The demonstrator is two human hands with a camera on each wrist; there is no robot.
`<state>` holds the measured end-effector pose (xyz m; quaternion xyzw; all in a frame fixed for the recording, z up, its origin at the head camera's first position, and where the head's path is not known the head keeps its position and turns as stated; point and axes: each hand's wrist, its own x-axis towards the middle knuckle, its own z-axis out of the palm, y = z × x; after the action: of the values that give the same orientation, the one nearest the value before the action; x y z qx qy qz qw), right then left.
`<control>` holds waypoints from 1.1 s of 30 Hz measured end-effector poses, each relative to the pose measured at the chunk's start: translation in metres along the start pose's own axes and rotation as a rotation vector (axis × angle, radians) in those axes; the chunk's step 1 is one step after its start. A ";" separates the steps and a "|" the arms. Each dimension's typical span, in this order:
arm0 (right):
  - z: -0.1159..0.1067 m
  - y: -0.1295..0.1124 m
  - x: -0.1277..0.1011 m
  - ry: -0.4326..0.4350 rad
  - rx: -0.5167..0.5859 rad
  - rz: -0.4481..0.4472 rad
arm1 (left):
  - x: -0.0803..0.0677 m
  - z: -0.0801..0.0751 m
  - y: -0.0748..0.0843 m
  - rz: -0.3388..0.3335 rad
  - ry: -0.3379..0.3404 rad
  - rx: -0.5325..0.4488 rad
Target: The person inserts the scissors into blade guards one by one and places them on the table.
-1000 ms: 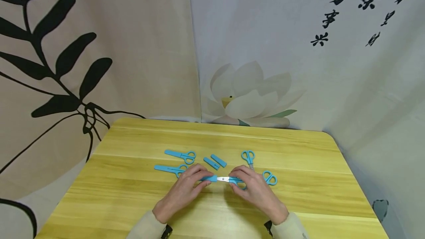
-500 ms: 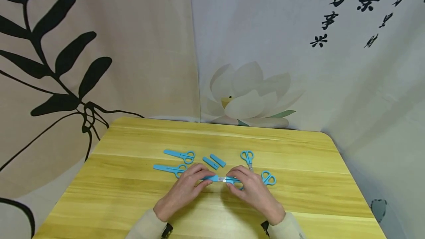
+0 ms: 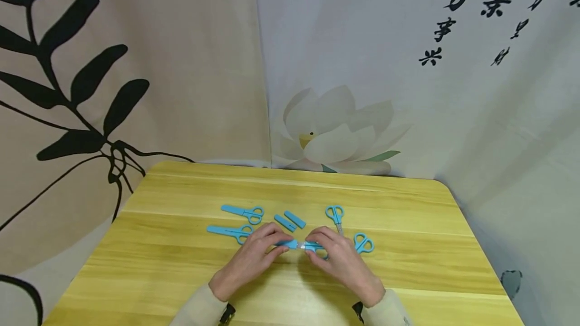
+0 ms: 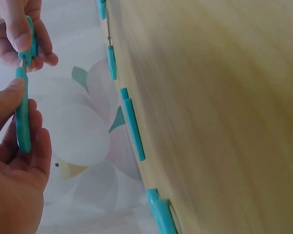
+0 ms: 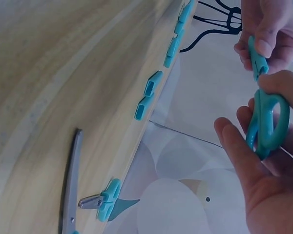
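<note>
Capping little blue scissors over the tabletop (image 3: 408,275)

Held up just off the wood so both ends line up: left hand (image 3: 246,260) fingers (image 4: 7,100) pinching the blue cover (image 4: 22,117), right hand (image 3: 344,263) gripping the scissors (image 5: 263,122) by the loops. Two capped pairs just beyond the left fingers, two spare covers (image 3: 290,221) straight ahead, two bare pairs past the right.

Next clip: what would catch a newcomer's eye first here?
Two hands meet at the table's near middle: the left hand pinches a blue blade cover, the right hand grips small blue scissors, tip at the cover's mouth. Around them lie two capped scissors on the left, two loose covers at centre and two bare scissors on the right.
</note>
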<state>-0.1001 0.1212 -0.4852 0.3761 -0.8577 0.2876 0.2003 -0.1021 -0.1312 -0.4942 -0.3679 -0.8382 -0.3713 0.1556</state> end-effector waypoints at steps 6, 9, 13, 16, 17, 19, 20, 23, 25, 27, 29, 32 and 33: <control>0.001 -0.001 -0.001 0.000 0.007 0.008 | -0.002 0.004 -0.001 0.018 0.027 -0.014; 0.001 -0.002 -0.002 -0.002 0.010 0.016 | -0.003 0.006 -0.001 0.022 0.035 -0.025; 0.001 -0.002 -0.002 -0.006 0.003 0.020 | -0.002 0.007 -0.001 0.019 0.040 -0.027; 0.002 -0.002 -0.002 -0.006 -0.001 0.016 | -0.002 0.008 -0.001 0.013 0.040 -0.030; 0.002 -0.002 -0.002 -0.005 -0.001 0.016 | -0.002 0.008 -0.001 0.013 0.041 -0.031; 0.002 -0.003 -0.002 -0.004 0.000 0.016 | -0.001 0.008 -0.001 0.015 0.043 -0.034; 0.002 -0.003 -0.001 -0.003 0.002 0.016 | -0.001 0.008 -0.001 0.017 0.045 -0.035; 0.003 -0.003 -0.001 -0.005 0.007 0.019 | -0.001 0.008 -0.001 0.019 0.050 -0.042; 0.003 -0.004 0.000 -0.005 0.009 0.021 | -0.001 0.008 0.000 0.013 0.052 -0.051; 0.003 -0.004 0.000 -0.006 0.011 0.023 | -0.001 0.007 0.001 0.002 0.051 -0.061; 0.004 -0.003 0.000 -0.006 0.011 0.025 | -0.001 0.007 0.001 -0.012 0.047 -0.067; 0.004 -0.003 0.000 -0.010 0.014 0.027 | -0.002 0.006 0.002 -0.030 0.032 -0.058; 0.004 -0.002 0.000 -0.013 0.017 0.027 | -0.002 0.006 0.002 -0.036 0.024 -0.050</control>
<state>-0.0987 0.1175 -0.4879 0.3680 -0.8615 0.2952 0.1877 -0.0995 -0.1271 -0.4981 -0.3522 -0.8332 -0.3991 0.1496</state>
